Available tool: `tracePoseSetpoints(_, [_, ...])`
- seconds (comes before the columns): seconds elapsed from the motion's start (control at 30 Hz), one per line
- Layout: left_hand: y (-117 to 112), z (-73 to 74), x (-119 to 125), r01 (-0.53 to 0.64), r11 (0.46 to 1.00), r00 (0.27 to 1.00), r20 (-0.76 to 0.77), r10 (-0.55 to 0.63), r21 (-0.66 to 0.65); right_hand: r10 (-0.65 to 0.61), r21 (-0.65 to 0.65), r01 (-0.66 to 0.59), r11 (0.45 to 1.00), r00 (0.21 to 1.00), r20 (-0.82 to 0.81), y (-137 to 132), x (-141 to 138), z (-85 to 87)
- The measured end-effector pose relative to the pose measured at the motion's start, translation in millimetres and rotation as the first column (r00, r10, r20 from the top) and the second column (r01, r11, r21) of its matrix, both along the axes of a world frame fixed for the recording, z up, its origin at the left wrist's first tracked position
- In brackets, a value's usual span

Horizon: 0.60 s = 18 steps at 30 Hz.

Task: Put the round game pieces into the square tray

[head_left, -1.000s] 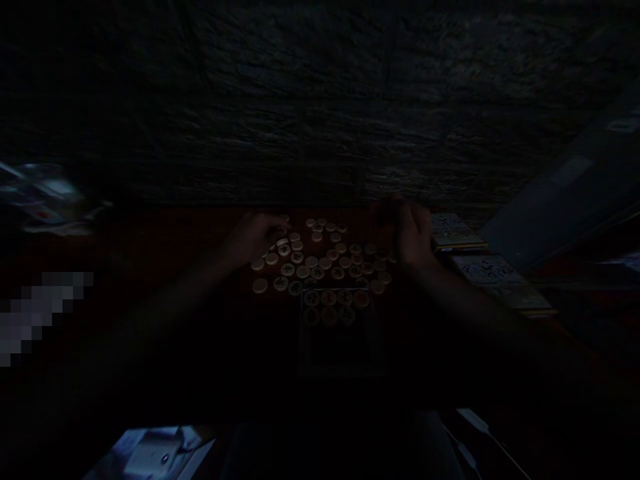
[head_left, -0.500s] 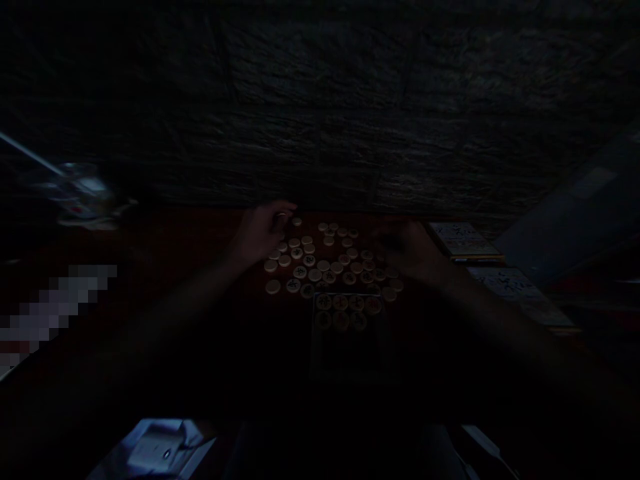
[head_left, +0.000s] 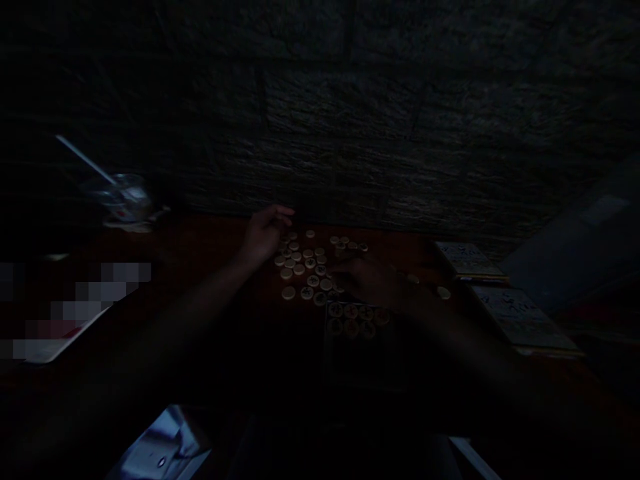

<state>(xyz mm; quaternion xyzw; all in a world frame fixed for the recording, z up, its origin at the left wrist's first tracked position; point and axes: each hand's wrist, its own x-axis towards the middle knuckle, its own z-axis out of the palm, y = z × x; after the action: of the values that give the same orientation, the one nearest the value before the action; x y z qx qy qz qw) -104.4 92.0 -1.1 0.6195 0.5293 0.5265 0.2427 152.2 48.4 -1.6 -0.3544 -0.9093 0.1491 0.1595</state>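
Note:
The scene is very dark. Several pale round game discs (head_left: 307, 267) with dark marks lie scattered on a reddish table (head_left: 200, 253). My left hand (head_left: 264, 235) rests at the pile's left edge, its fingers loosely bent and apart, and nothing shows in them. My right hand (head_left: 373, 283) lies palm down over the right part of the pile, and its fingers are lost in shadow. Just in front of it is a dark shallow box (head_left: 363, 363) with several discs (head_left: 357, 320) in its far end. Two loose discs (head_left: 443, 292) lie to the right.
A clear cup with a straw (head_left: 123, 197) stands at the far left by the stone wall (head_left: 350, 133). Two printed flat boards (head_left: 470, 260) (head_left: 523, 313) lie at the right. A pale sheet (head_left: 55, 340) is at the left, and a bluish object (head_left: 165, 447) sits near the bottom edge.
My right hand has moved left from beside the boards onto the discs. My left hand has stayed at the pile's left edge. The view has shifted left, showing the cup.

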Motion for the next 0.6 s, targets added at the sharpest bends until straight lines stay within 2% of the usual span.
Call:
tracePoseSetpoints(0.13, [-7,11.7,0,0.006,1.000,1.000,-0.001,-0.006,-0.014,-0.047,0.002,0.047,0.999,0.998,0.028,4,-5,-2.0])
tracePoseSetpoints(0.2, [-13,13.3,4,0.097,0.995,0.989,-0.110,-0.099,-0.026,-0.058,-0.009,0.058,0.998,0.998,0.029,6,-6,-2.0])
tracePoseSetpoints(0.23, [-16,12.7,7,0.179,0.982,0.967,-0.175,-0.187,-0.057,-0.064,-0.022,0.065,0.998,0.998,0.023,7,-5,-1.7])
tracePoseSetpoints(0.27, [-19,11.2,11,0.282,0.954,0.925,-0.233,-0.299,-0.105,-0.077,-0.041,0.077,0.996,0.997,0.008,9,-3,-1.0])
tracePoseSetpoints(0.33, [-26,7.0,16,0.482,0.851,0.791,-0.316,-0.524,-0.208,-0.127,-0.098,0.123,0.988,0.991,-0.040,13,4,0.9])
tracePoseSetpoints(0.4, [-33,3.3,21,0.574,0.765,0.668,-0.372,-0.644,-0.293,-0.197,-0.153,0.184,0.971,0.978,-0.076,16,12,3.5])
tracePoseSetpoints(0.5, [-42,1.6,25,0.541,0.726,0.606,-0.401,-0.687,-0.424,-0.254,-0.185,0.232,0.955,0.961,-0.110,15,26,6.9])
tracePoseSetpoints(0.6, [-47,2.4,28,0.502,0.739,0.583,-0.456,-0.673,-0.449,-0.145,-0.200,0.112,0.973,0.977,-0.157,9,37,7.9])
